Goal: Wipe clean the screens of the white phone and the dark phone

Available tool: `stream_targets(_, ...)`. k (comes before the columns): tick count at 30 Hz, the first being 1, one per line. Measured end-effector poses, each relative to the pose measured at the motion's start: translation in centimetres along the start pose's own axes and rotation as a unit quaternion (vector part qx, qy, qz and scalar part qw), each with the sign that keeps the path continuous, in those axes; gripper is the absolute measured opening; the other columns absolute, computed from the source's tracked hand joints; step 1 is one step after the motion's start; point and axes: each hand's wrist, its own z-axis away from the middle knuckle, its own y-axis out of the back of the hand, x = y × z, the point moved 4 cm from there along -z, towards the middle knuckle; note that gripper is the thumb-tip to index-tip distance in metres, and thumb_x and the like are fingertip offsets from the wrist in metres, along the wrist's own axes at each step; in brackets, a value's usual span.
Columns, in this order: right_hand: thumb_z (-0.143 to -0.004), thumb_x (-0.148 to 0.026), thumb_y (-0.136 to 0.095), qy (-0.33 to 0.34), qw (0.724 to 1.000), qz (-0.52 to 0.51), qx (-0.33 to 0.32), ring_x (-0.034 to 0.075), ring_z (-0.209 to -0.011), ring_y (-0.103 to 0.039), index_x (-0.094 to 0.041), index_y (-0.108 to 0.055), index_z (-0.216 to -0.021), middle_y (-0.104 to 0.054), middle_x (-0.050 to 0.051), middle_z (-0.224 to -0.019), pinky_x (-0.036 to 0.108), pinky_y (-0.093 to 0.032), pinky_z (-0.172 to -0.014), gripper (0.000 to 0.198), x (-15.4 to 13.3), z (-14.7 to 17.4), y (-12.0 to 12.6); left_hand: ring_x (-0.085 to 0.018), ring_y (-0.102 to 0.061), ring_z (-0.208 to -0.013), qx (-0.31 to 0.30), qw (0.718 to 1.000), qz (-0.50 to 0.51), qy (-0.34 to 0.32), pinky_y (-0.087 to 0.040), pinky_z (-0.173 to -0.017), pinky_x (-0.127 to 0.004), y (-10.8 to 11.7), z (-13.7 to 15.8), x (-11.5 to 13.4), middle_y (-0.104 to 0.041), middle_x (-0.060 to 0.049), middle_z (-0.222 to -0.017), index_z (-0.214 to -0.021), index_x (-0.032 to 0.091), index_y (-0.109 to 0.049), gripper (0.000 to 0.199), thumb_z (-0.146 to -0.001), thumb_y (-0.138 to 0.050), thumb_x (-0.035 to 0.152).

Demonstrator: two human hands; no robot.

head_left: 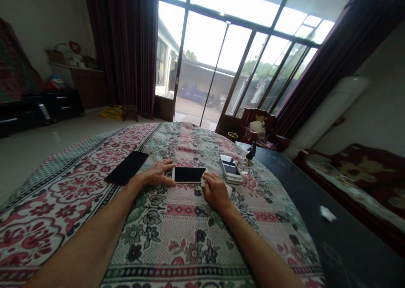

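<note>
A white-framed smartphone (190, 175) with a dark screen lies flat and sideways on the patterned tablecloth (183, 220). My left hand (158, 173) grips its left end, thumb at the near corner and fingers at the far one. At the right end, my right hand (217, 191) has its fingers closed on a white tissue (203, 179) pressed against the phone's edge. To the right sits a small stack of phones (230, 169), the top one white with a glossy screen. A larger black tablet-like slab (127, 167) lies left of my left hand.
Behind the phone stack stands a small dark figurine (251, 153). A dark tabletop (297, 187) extends to the right, with a crumpled white tissue (328, 213) on it. Wooden seats (363, 170) stand further right. Glass doors (205, 68) are beyond the table.
</note>
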Motion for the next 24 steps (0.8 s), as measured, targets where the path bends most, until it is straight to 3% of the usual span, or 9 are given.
stream_targets(4, -0.077, -0.004, -0.048, -0.028, 0.999, 0.014, 0.008, 0.023, -0.112, -0.057, -0.015, -0.069, -0.103, -0.067, 0.011, -0.117, 0.039, -0.04, -0.104, 0.036, 0.0, 0.1, 0.1, -0.03, -0.019, -0.144, -0.003, 1.0, 0.0, 0.01, -0.018, -0.115, -0.042, 0.1, 0.3, 0.3, -0.027, -0.007, -0.156, -0.141, 0.027, -0.042, 0.086, -0.066, -0.066, 0.061)
stream_targets(11, -0.081, -0.007, -0.047, -0.011, 1.0, 0.006, -0.001, 0.021, -0.114, -0.056, -0.016, -0.066, -0.108, -0.064, 0.011, -0.12, 0.037, -0.04, -0.104, 0.034, -0.3, -0.2, 0.0, -0.029, -0.018, -0.145, -0.012, 0.999, 0.014, 0.028, -0.016, -0.116, -0.04, 0.7, 0.8, 1.2, -0.026, -0.009, -0.157, -0.141, 0.022, -0.041, 0.082, -0.07, -0.064, 0.055)
stream_targets(16, -0.079, -0.009, -0.051, -0.012, 1.0, -0.018, -0.007, 0.021, -0.11, -0.058, -0.017, -0.068, -0.102, -0.066, 0.01, -0.115, 0.035, -0.042, -0.1, 0.03, -0.2, -1.5, -0.7, -0.028, -0.019, -0.144, -0.017, 0.999, 0.032, 0.022, -0.017, -0.116, -0.04, 0.9, 0.5, 0.5, -0.027, -0.007, -0.156, -0.143, 0.024, -0.038, 0.081, -0.071, -0.061, 0.054)
stream_targets(20, -0.078, -0.009, -0.053, -0.035, 0.999, -0.023, 0.002, 0.021, -0.106, -0.06, -0.017, -0.069, -0.098, -0.068, 0.009, -0.11, 0.034, -0.042, -0.099, 0.028, 0.1, -2.8, -1.6, -0.027, -0.017, -0.145, -0.023, 0.999, 0.035, 0.03, -0.018, -0.117, -0.038, 0.6, 0.0, -0.7, -0.024, -0.008, -0.157, -0.145, 0.018, -0.034, 0.086, -0.071, -0.061, 0.052)
stream_targets(24, -0.079, -0.009, -0.053, -0.04, 0.999, -0.024, 0.025, 0.022, -0.105, -0.059, -0.017, -0.069, -0.099, -0.068, 0.009, -0.11, 0.034, -0.041, -0.099, 0.027, 0.2, -3.2, -2.0, -0.032, -0.018, -0.144, -0.012, 0.999, 0.018, 0.047, -0.02, -0.117, -0.04, 0.3, -0.6, 0.1, -0.024, -0.012, -0.157, -0.148, 0.015, -0.028, 0.097, -0.066, -0.068, 0.051)
